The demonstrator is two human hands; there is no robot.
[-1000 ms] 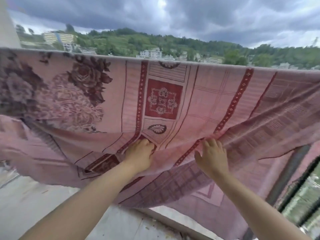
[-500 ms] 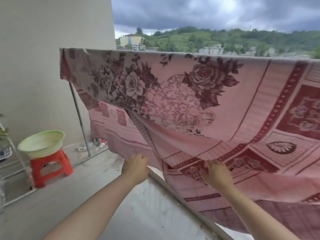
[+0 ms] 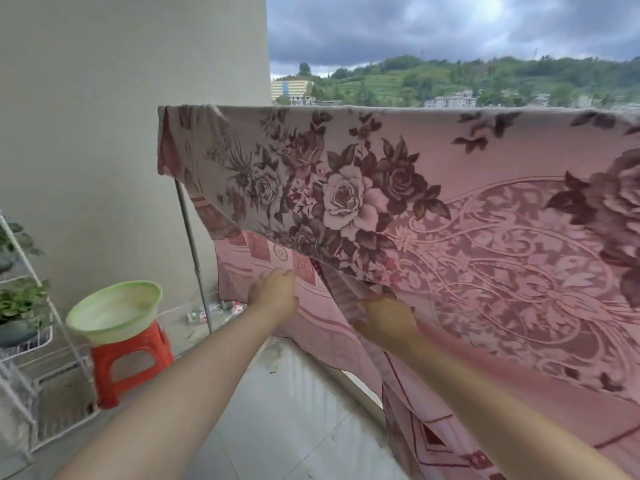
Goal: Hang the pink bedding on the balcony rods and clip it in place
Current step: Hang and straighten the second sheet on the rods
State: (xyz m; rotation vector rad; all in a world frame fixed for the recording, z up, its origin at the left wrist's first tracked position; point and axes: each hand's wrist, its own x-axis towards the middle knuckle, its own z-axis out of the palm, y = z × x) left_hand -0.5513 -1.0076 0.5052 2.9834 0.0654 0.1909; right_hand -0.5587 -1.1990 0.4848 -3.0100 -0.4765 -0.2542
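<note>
The pink bedding [image 3: 450, 174], printed with dark roses, hangs folded over a horizontal rod that it hides, from near the wall to the right edge of view. A vertical support pole [image 3: 191, 244] shows under its left end. My left hand [image 3: 275, 294] is closed on the rear hanging layer near its lower left part. My right hand [image 3: 384, 320] grips the slanted fold where the front layer's lower edge comes down. No clips are visible.
A green basin [image 3: 114, 311] rests on a red stool [image 3: 131, 362] at the left. Beside it stands a white wire rack [image 3: 20, 344] with potted plants. A beige wall [image 3: 104, 133] closes the left side. A low ledge [image 3: 353, 386] runs under the bedding.
Both hands have moved left along the bedding's lower edge toward its left end. The view has swung left, bringing the wall, stool and rack closer.
</note>
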